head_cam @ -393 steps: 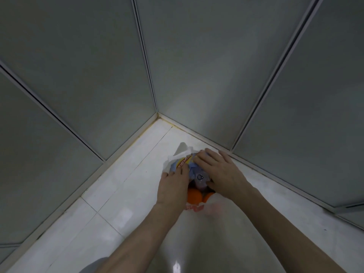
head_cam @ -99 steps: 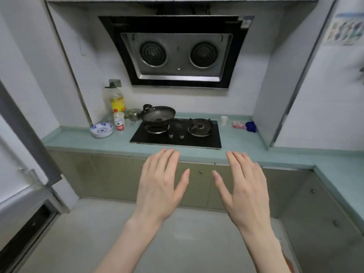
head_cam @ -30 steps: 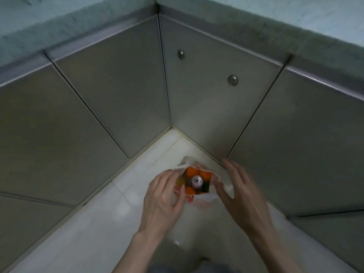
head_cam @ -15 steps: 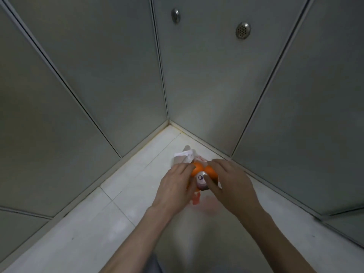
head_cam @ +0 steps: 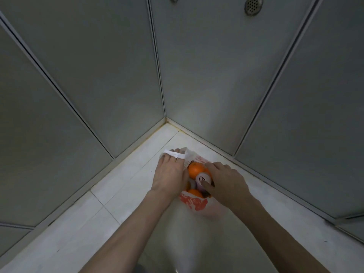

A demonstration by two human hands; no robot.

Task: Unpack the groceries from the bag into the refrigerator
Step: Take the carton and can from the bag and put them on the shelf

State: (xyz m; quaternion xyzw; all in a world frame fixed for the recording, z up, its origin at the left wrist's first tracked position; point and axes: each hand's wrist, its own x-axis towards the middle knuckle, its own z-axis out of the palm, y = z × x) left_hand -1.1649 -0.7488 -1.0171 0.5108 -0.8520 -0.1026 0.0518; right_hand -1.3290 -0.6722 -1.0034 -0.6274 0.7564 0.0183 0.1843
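Groceries are seen inside a white plastic bag (head_cam: 197, 203) with red print, set on the tiled floor (head_cam: 118, 203) in the corner between grey cabinet doors (head_cam: 206, 75). Two oranges (head_cam: 195, 169) and a can top (head_cam: 202, 179) are visible in its mouth; other contents are hidden. The bag handle is gripped by the left hand (head_cam: 169, 174). The can is clasped by the right hand (head_cam: 226, 184); its fingertips are partly obscured.
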